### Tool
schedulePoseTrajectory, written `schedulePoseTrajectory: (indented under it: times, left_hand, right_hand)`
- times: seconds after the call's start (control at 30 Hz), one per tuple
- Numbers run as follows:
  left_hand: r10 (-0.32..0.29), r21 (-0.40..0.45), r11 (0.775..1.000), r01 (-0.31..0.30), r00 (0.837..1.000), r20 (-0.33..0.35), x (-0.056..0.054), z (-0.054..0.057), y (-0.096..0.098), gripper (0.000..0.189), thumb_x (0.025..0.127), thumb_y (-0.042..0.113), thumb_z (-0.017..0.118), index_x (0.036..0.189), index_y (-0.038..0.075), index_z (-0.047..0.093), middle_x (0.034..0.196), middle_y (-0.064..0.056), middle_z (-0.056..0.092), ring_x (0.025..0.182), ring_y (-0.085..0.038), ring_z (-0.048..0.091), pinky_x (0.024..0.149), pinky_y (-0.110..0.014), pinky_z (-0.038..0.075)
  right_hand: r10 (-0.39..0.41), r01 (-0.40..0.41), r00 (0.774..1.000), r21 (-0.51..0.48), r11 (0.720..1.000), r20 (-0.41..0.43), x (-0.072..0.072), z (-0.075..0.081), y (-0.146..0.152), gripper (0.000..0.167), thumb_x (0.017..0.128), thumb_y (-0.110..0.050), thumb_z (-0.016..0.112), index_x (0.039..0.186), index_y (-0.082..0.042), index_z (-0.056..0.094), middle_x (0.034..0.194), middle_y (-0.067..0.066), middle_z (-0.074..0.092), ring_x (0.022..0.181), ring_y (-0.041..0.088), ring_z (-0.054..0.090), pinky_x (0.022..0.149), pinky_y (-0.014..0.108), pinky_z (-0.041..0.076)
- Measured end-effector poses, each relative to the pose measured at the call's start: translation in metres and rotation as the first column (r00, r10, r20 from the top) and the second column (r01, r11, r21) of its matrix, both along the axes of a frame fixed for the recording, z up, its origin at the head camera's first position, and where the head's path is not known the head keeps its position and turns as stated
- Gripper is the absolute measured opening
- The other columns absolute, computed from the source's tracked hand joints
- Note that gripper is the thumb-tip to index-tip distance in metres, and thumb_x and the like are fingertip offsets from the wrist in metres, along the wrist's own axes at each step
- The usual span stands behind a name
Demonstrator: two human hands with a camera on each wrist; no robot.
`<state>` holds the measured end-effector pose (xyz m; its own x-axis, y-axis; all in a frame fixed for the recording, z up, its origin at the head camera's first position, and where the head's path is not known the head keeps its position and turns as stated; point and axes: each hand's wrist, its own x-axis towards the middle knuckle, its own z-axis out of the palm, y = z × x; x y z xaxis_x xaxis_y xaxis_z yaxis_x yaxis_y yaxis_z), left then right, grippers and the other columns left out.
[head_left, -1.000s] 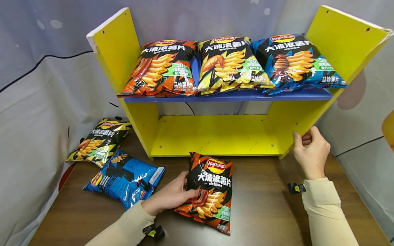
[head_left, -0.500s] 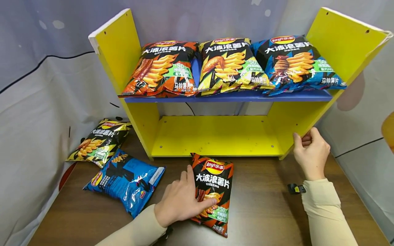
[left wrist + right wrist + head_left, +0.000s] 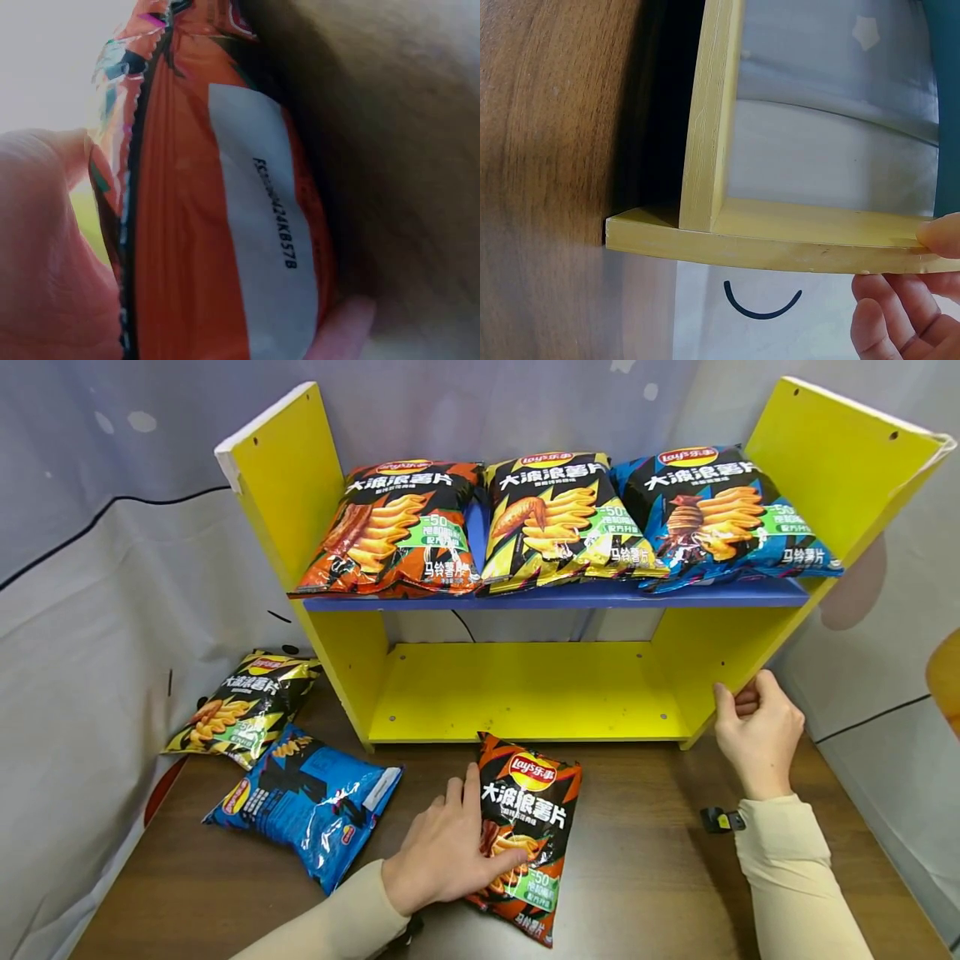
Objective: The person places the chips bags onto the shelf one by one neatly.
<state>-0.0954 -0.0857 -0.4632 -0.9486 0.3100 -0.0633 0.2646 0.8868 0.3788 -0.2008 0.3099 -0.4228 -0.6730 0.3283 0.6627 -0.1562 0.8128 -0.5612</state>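
Observation:
An orange-and-black bag of potato chips [image 3: 536,827] lies face up on the table in front of the shelf. My left hand [image 3: 450,852] grips its left side, thumb across the front. In the left wrist view the bag's orange seam edge [image 3: 191,225] shows between thumb and a fingertip; the other fingers are mostly hidden. My right hand [image 3: 761,731] pinches the front edge of the yellow shelf's right side panel [image 3: 720,681]. The right wrist view shows the thumb on the panel's inner face and curled fingers outside it [image 3: 900,300].
On the blue upper board [image 3: 555,600] sit an orange bag [image 3: 397,531], a yellow bag [image 3: 566,522] and a blue bag [image 3: 727,514]. The lower yellow board [image 3: 525,693] is bare. Another blue bag [image 3: 307,802] and a yellow bag [image 3: 243,706] lie left of the shelf.
My left hand has moved right and farther over the orange bag, its thumb now across the front. The bag has turned slightly and shifted a little right. The right hand stays put.

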Motion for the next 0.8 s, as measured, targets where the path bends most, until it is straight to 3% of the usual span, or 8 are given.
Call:
schedulePoseTrajectory:
  times: [0.3,0.6,0.8]
  left_hand:
    - [-0.029,0.061,0.998,0.028,1.000,0.004,0.001,-0.003,-0.002,0.126,0.081,0.089,0.054,0.163,0.000,0.020,0.139,-0.028,0.056,0.093,-0.035,0.069,0.077,-0.048,0.061]
    - [-0.013,0.158,0.987,0.011,1.000,0.015,0.000,-0.009,-0.003,0.123,0.081,0.086,0.059,0.163,0.003,0.021,0.132,-0.023,0.062,0.078,-0.025,0.069,0.074,-0.045,0.062]
    - [0.028,0.285,0.958,-0.034,0.999,0.024,0.001,-0.014,-0.003,0.118,0.080,0.080,0.068,0.162,0.007,0.024,0.137,-0.020,0.063,0.089,-0.029,0.074,0.078,-0.049,0.063]
  right_hand:
    - [-0.003,0.003,1.000,0.002,1.000,0.010,0.000,0.000,0.000,0.026,0.094,-0.024,0.071,0.095,0.001,0.065,0.077,0.016,0.068,0.064,-0.023,0.042,0.067,0.008,0.033]
    - [-0.001,0.001,1.000,-0.001,1.000,0.014,0.000,0.000,-0.001,0.024,0.094,-0.023,0.071,0.097,0.000,0.065,0.077,0.014,0.067,0.064,-0.023,0.042,0.066,0.008,0.033]
    - [-0.005,0.005,1.000,-0.003,1.000,0.017,0.001,0.000,0.000,0.024,0.094,-0.023,0.071,0.097,0.000,0.066,0.077,0.013,0.068,0.064,-0.023,0.041,0.067,0.009,0.033]
